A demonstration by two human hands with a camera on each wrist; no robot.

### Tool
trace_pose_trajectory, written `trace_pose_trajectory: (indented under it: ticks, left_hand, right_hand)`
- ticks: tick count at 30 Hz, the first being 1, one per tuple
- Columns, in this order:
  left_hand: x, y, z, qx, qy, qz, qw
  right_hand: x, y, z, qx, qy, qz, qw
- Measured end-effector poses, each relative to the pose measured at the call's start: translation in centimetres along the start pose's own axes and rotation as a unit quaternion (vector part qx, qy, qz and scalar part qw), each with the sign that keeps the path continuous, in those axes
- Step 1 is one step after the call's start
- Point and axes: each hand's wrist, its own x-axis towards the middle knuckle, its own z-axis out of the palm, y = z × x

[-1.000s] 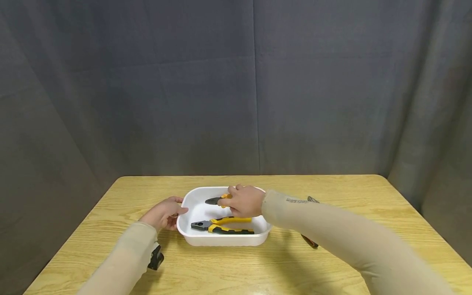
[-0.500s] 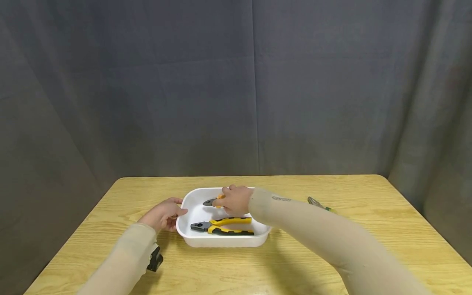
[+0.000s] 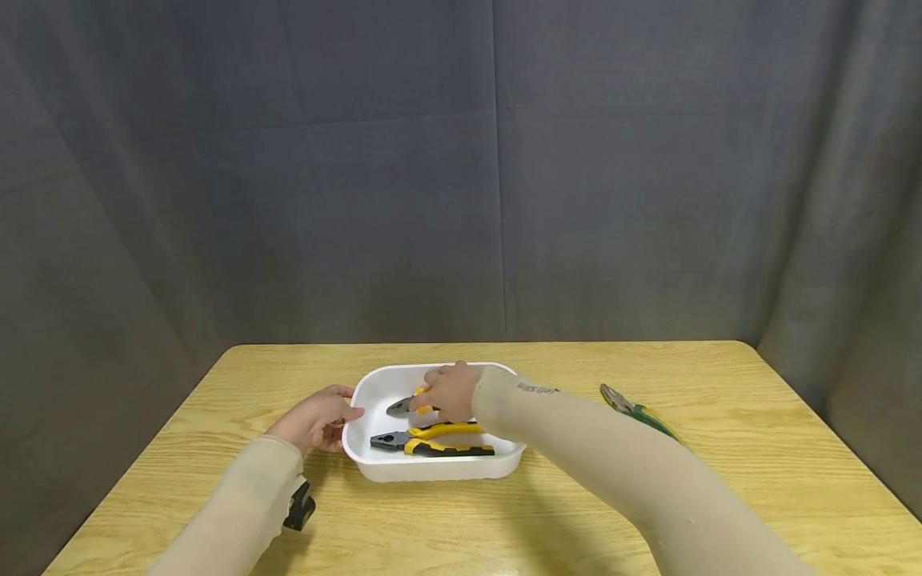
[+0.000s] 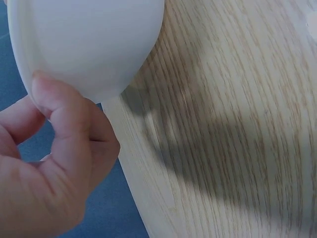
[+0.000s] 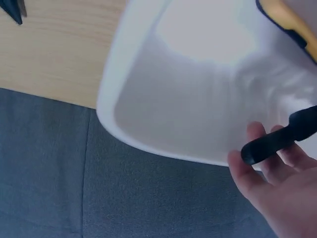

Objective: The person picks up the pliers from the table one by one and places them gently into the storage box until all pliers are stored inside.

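Observation:
My left hand (image 3: 317, 420) pinches the left rim of a white plastic tray (image 3: 439, 473), thumb over the edge, as the left wrist view also shows. Inside the tray, my right hand (image 3: 450, 392) grips small pliers (image 3: 398, 406) by their orange and black handles; their dark jaws point left, close over the tray floor. The right wrist view has fingers curled round the black handle end (image 5: 272, 144). Larger pliers (image 3: 419, 446) with yellow and black handles lie in the tray's near half, jaws leftward.
Right of the tray, green-handled pliers (image 3: 634, 410) lie on the wooden table (image 3: 778, 464), partly behind my right sleeve. A dark pointed tip (image 5: 14, 10) shows on the table in the right wrist view. A grey curtain (image 3: 461, 200) hangs behind the table.
My right hand has moved left and slightly nearer inside the tray with the small pliers. As the arm shifted, the green-handled pliers came into view. My left hand keeps its hold on the rim.

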Motion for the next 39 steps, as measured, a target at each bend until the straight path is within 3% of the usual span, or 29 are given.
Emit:
trace_pose_trajectory:
  ticks: [7,12,15,21,27,32,39]
  left_hand:
    - [0.2,0.3,-0.1,0.005,0.006,0.001,1.0]
    - [2.0,-0.6,-0.6,-0.003,-0.006,0.004,1.0]
    - [2.4,-0.8,-0.6,-0.002,-0.007,0.003,1.0]
    - [0.8,0.1,0.0,0.01,0.007,0.006,0.9999]
    - [0.7,0.2,0.1,0.013,0.006,0.007,0.9999]
    - [0.8,0.3,0.2,0.013,0.007,0.002,0.9999]
    - [1.0,0.6,0.0,0.021,0.013,0.005,0.9997]
  right_hand:
    - [-0.2,-0.1,0.0,-0.047,0.009,-0.021,0.9986]
    - [-0.2,0.1,1.0,-0.111,0.01,-0.039,0.993]
    - [-0.4,0.0,1.7,-0.121,0.018,-0.039,0.9918]
    - [-0.5,0.2,2.6,-0.097,0.007,-0.018,0.9951]
    - [-2.0,0.4,0.8,-0.023,-0.008,0.03,0.9992]
    - [-4.7,0.6,-1.1,0.038,0.022,0.032,0.9985]
    - [-7.6,1.6,-1.5,0.043,0.081,0.019,0.9957]
